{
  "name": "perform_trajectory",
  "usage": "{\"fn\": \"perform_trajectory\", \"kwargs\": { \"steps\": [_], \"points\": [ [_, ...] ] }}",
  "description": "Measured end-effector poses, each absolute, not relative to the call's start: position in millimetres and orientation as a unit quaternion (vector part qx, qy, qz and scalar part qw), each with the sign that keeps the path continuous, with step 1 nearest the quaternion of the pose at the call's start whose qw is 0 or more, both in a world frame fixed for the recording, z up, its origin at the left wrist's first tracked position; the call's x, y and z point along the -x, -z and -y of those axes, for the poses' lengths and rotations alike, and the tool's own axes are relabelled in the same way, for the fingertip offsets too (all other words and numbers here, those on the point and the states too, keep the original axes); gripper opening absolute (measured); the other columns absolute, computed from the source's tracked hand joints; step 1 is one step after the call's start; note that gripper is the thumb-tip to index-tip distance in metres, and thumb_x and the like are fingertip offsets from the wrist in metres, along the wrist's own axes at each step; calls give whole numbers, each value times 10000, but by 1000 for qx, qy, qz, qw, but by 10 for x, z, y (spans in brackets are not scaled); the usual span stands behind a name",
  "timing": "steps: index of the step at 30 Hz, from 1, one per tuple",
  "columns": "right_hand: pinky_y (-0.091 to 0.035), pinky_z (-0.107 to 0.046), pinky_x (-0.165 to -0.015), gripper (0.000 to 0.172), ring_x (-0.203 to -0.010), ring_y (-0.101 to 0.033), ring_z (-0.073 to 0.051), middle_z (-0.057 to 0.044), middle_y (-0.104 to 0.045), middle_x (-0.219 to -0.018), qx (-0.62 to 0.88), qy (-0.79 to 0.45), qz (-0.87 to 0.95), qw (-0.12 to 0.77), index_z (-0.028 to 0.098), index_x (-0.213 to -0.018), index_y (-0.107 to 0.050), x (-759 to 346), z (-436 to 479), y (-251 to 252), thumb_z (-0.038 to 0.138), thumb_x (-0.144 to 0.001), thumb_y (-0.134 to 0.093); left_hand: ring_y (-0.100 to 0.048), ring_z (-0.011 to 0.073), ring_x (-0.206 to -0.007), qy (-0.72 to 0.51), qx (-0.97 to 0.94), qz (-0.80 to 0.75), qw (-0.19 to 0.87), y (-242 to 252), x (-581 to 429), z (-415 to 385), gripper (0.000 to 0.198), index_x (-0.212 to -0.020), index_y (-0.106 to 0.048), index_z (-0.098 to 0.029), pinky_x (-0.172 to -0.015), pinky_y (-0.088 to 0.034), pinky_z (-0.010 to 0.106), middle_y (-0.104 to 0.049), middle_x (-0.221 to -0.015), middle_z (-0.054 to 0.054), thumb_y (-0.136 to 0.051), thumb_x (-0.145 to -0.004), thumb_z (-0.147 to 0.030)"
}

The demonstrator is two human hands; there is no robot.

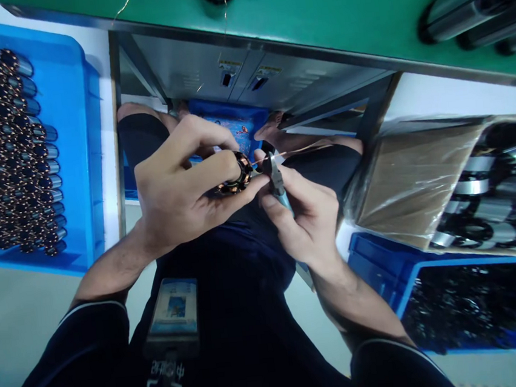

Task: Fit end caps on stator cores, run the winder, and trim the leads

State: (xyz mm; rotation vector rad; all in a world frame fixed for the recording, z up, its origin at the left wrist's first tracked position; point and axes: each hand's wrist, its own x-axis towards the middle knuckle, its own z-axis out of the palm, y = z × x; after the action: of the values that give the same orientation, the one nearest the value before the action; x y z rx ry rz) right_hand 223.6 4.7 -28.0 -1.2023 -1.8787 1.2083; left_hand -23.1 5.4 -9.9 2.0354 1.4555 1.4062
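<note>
My left hand (188, 182) is closed around a motor stator with copper windings (239, 176), held above my lap. Its thumb and fingers circle the dark, round body, whose wound end faces my other hand. In my right hand (303, 213) is a pair of cutting pliers (276, 178), gripped by bluish handles that the fingers mostly cover. The metal jaws point up, beside the stator, close to my left thumb tip. A thin copper wire (299, 150) runs from near the stator past the jaws to the right. Whether the jaws touch the wire I cannot tell.
At the left, a blue bin (70, 114) holds rows of wound stators. Metal cylinders (455, 13) lie on the green bench (335, 3). On the right are a plastic-wrapped carton (420, 172) of metal rings and a blue crate (379, 267) of black parts. A blue tray (204, 108) sits below my hands.
</note>
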Motion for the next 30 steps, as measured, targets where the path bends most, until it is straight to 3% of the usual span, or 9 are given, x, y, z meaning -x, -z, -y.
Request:
{"fn": "perform_trajectory", "kwargs": {
  "steps": [3, 5, 9, 11, 15, 20, 23, 27, 30],
  "points": [
    [-804, -494, -1097, 522, -1148, -951, -331, -114, -975, -1367, 481, -515, 655, 272, 253, -1542, -961, -2176, -169, 517, 617, -1226, -761, -833, 226, -949, -471, -676, -540, 175, 208, 272, -67, 319, -931, -827, -319, -814, -732, 406, -888, -1159, 26, -1108, -1028, -437],
    [-809, -491, -1016, 600, -1038, -928, -312, -93, -969, -1269, 495, -545, 629, 250, 236, -1582, -934, -2182, -280, 687, 674, -1206, -774, -839, 254, -1028, -481, -610, -564, 280, 325, 316, -105, 408, -884, -814, -294, -917, -757, 421, -863, -1136, 48, -1159, -965, -497],
    [-758, -555, -1190, 670, -1298, -884, -358, -124, -922, -1468, 488, -454, 706, 241, 270, -1734, -839, -2277, -393, 834, 610, -1159, -786, -869, 278, -1115, -516, -391, -542, 536, 492, 345, -158, 571, -949, -835, -251, -981, -789, 409, -824, -1145, 75, -1218, -849, -663],
    [-757, -586, -1152, 691, -1200, -853, -353, -126, -909, -1340, 477, -382, 750, 254, 302, -1770, -815, -2306, -356, 798, 562, -1130, -781, -882, 257, -1061, -532, -325, -520, 584, 488, 296, -149, 608, -974, -843, -243, -963, -803, 402, -829, -1125, 60, -1205, -853, -716],
    [-758, -590, -1024, 644, -986, -748, -318, -91, -799, -1051, 470, -305, 775, 291, 365, -1750, -825, -2273, -210, 692, 506, -1124, -779, -878, 207, -950, -559, -319, -493, 585, 413, 132, -131, 562, -979, -870, -249, -923, -805, 369, -837, -1040, 8, -1171, -909, -718],
    [-761, -635, -1105, 621, -1056, -769, -326, -77, -725, -1035, 476, -269, 783, 296, 377, -1774, -797, -2214, -161, 686, 537, -1175, -772, -906, 198, -973, -609, -375, -457, 528, 501, 28, -213, 552, -970, -872, -219, -894, -784, 330, -840, -1014, -1, -1118, -976, -714],
    [-771, -596, -1056, 572, -986, -753, -287, -58, -709, -1030, 461, -233, 792, 324, 390, -1777, -795, -2202, -182, 675, 527, -1222, -766, -908, 214, -975, -618, -403, -445, 508, 588, 47, -265, 539, -945, -867, -240, -881, -789, 333, -851, -986, 1, -1125, -969, -712],
    [-764, -505, -957, 523, -892, -710, -241, -40, -715, -1009, 443, -251, 790, 341, 423, -1776, -804, -2220, -193, 647, 496, -1259, -778, -906, 196, -962, -623, -414, -420, 515, 586, 65, -260, 377, -978, -911, -237, -847, -770, 286, -869, -986, 16, -1111, -1032, -551],
    [-774, -534, -996, 520, -915, -744, -257, -46, -732, -1006, 453, -289, 780, 320, 397, -1758, -830, -2251, -216, 693, 525, -1260, -755, -921, 202, -1010, -634, -385, -416, 526, 594, 18, -227, 368, -978, -916, -199, -881, -776, 283, -881, -1019, 40, -1122, -1035, -499]
  ]
}}
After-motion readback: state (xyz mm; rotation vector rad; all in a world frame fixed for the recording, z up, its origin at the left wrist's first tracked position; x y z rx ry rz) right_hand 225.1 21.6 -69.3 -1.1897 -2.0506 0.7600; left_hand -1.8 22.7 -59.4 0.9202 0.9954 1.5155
